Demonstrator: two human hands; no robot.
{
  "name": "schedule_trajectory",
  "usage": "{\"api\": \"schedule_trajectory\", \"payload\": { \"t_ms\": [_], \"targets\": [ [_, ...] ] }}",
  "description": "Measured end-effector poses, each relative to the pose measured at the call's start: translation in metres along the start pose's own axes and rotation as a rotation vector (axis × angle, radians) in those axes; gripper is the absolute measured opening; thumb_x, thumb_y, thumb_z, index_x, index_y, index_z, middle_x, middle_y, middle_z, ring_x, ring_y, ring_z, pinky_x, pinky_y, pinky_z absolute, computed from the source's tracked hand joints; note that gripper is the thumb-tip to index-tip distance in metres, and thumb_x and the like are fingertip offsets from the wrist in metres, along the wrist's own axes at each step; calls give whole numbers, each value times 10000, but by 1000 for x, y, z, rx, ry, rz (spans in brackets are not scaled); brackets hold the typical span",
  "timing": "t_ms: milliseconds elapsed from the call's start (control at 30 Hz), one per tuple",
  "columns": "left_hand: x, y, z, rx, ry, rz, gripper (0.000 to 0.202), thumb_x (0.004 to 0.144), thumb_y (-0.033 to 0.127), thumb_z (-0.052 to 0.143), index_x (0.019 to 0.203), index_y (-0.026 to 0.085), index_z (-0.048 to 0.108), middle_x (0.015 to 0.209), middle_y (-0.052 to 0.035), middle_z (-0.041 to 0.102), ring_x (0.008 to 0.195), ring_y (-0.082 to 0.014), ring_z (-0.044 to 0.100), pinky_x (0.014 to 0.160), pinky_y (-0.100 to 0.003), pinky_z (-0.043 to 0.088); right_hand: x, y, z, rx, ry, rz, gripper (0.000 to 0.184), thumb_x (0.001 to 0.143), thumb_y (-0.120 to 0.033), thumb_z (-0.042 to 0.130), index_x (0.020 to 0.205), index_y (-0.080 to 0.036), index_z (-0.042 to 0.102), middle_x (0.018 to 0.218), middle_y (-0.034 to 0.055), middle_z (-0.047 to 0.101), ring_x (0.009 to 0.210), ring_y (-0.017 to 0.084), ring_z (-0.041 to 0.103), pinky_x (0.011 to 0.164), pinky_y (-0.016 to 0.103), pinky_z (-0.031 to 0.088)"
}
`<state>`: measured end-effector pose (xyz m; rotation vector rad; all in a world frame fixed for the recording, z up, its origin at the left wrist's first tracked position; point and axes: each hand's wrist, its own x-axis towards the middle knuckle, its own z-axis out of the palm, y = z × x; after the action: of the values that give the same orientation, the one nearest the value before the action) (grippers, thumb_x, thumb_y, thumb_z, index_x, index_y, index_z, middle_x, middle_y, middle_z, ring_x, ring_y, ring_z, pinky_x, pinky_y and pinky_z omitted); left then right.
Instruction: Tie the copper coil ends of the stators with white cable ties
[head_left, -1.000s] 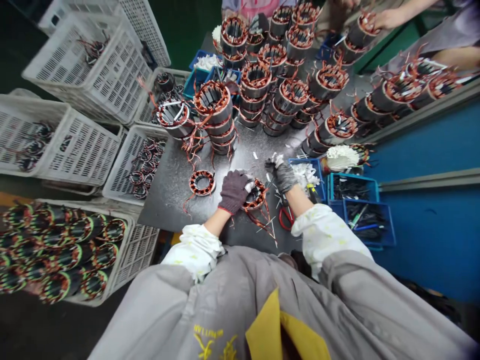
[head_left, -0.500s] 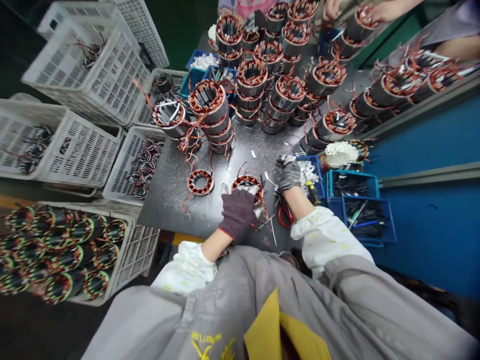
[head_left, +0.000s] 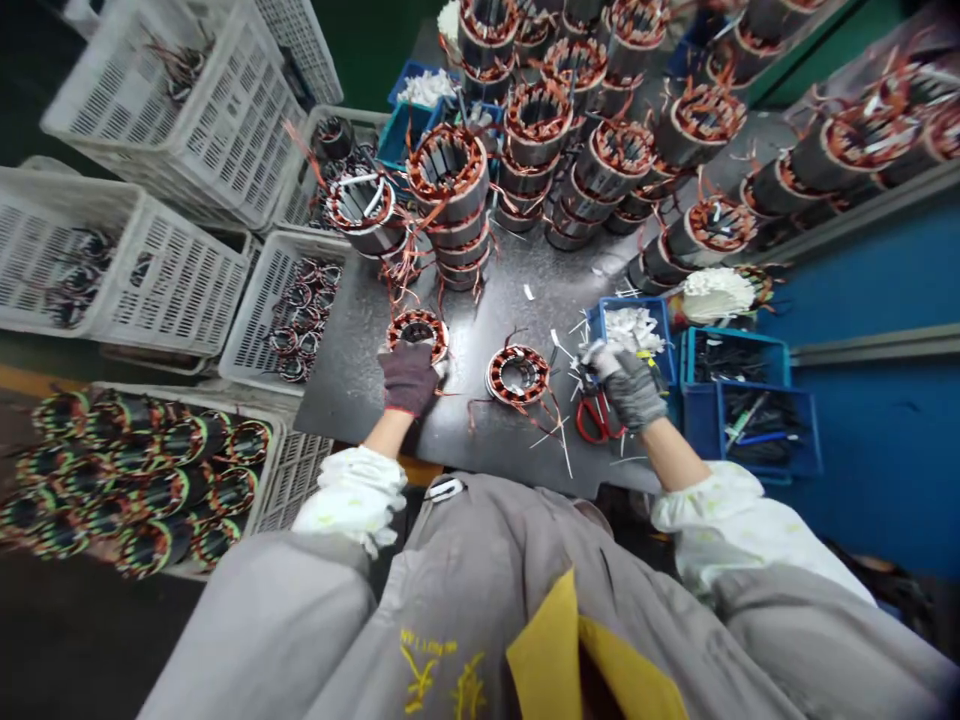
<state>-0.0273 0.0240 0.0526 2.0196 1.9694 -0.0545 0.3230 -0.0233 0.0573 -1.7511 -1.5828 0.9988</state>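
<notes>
My left hand, in a dark maroon glove with pale fingertips, grips the near rim of a small wound stator with copper coils. Its fingers curl round the ring, which rests on the dark table. A second small stator lies flat to the right, untouched, its loose lead wires trailing toward me. My right hand, in a grey glove, is closed near the front of a blue bin of white pieces. Whatever its fingertips hold, I cannot make out. Red-handled scissors lie just left of that hand.
Stacks of larger stators crowd the back of the table. Blue bins of black strips stand at right beside a bundle of white tubes. Plastic crates line the left side. Thin white sticks lie near the front.
My left hand has left the middle stator and moved left onto the other one. My right hand has come back toward me, near the scissors. The whole view has shifted slightly.
</notes>
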Motion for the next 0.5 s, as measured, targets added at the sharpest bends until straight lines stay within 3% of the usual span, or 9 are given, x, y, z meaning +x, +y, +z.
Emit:
{"api": "schedule_trajectory", "payload": {
  "t_ms": [67,133,200,267,400,500],
  "targets": [
    [5,-2,-3,0,-19,10,390,903,429,607,1199,184,676,1255,-221,684,1270,-438,538,1034,-620,374,4,-8,14,-33,-94,-60,441,924,-576,470,947,-217,725,1070,126,727,1082,288,640,1028,451,467],
    [1,10,-5,-17,-21,52,427,937,356,541,1320,182,615,1341,-234,638,1330,-434,498,1067,-626,351,10,-18,28,-195,-275,-157,362,888,-519,575,924,-201,746,1085,128,738,1072,299,648,1018,446,461],
    [-6,33,-5,-57,-60,140,452,963,297,480,1398,203,560,1381,-199,625,1342,-376,513,1090,-549,374,15,-27,40,-505,-470,-271,347,902,-473,595,944,-172,761,1136,156,733,1075,328,644,1008,473,445],
    [-11,64,2,-110,-163,256,424,946,295,525,1363,258,590,1289,-113,694,1221,-287,620,1019,-403,456,16,-34,48,-793,-589,-362,404,941,-491,561,1020,-151,765,1234,185,705,1102,356,632,1002,497,431],
    [0,109,16,-178,-345,391,399,765,315,762,1157,283,692,1023,-33,768,938,-246,717,811,-298,514,11,-43,57,-839,-554,-295,474,937,-538,585,1167,-153,741,1302,197,682,1132,373,622,1011,499,419],
    [11,107,15,-213,-325,371,384,847,355,698,1218,266,656,1102,-52,757,971,-243,712,825,-303,516,4,-45,68,-762,-462,-167,433,932,-492,604,1057,-108,759,1130,241,725,1074,393,637,974,520,436]
  ]
}}
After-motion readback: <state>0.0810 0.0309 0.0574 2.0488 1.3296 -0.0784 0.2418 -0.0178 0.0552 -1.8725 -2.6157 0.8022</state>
